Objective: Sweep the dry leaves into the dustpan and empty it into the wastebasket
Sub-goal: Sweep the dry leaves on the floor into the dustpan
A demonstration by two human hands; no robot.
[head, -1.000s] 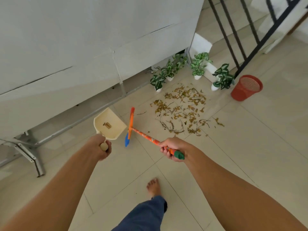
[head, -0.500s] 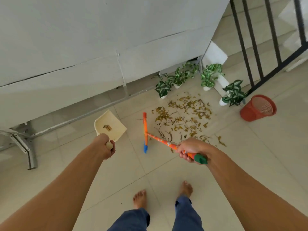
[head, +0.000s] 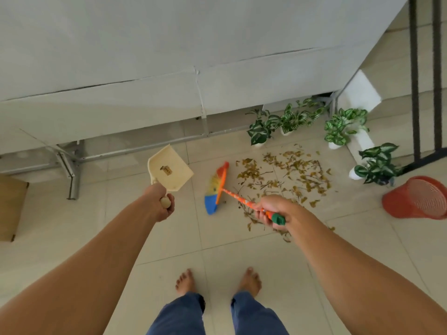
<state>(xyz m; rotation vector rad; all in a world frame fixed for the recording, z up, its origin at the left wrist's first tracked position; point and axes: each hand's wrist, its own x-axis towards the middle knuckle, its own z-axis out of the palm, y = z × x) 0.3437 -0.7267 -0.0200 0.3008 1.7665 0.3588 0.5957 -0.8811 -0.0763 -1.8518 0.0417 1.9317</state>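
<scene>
Glossy beige floor tiles (head: 169,238) carry brittle brown dry leaves (head: 285,172) beside your red mesh plastic wastebasket (head: 416,197). Your left hand (head: 162,204) grips the cream plastic dustpan (head: 169,169); your right hand (head: 275,210) clasps the orange hand broom (head: 220,184).

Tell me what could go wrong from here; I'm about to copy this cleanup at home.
1. The dry leaves lie spread right up to the potted plants; a wide stroke of the hand broom could knock a pot over or push leaves in among them.
2. The dustpan, held up in the left hand, is off the floor, so leaves swept now would likely scatter past it.
3. The red wastebasket leans tilted; emptying into it could spill.
</scene>
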